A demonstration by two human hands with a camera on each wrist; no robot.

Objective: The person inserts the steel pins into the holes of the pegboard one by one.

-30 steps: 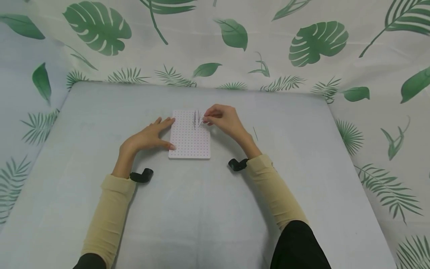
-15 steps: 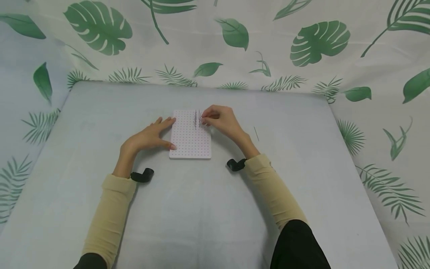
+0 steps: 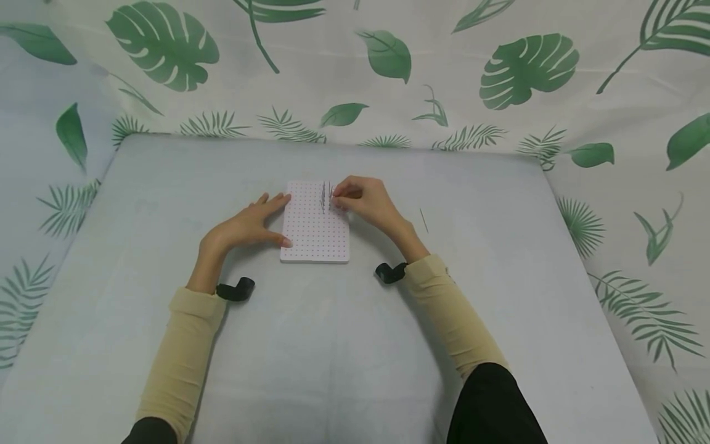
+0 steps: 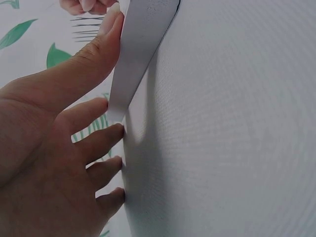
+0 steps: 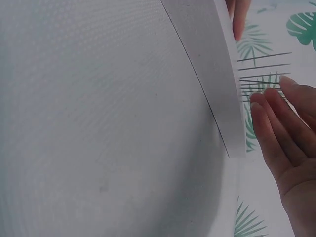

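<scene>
A white pegboard (image 3: 313, 237) with rows of small holes lies flat on the table. Several thin metal needles (image 3: 323, 197) stand upright in its far right part; the right wrist view shows these needles (image 5: 264, 67) side-on. My left hand (image 3: 244, 225) rests spread along the board's left side, its thumb on the near left corner and a fingertip on the far left edge. At the right edge my right hand (image 3: 367, 197) pinches a needle between thumb and fingers beside the standing ones; the fingers (image 5: 269, 126) mostly hide that needle.
One loose needle (image 3: 424, 220) lies on the table to the right of my right hand. The white-covered table (image 3: 333, 345) ends at a leaf-patterned cloth (image 3: 388, 80) behind. Black wrist cameras (image 3: 235, 290) sit on both wrists.
My right hand has moved slightly left toward the standing needles, and the needle it pinches has gone from tilted to closer to upright. The left hand stays on the board.
</scene>
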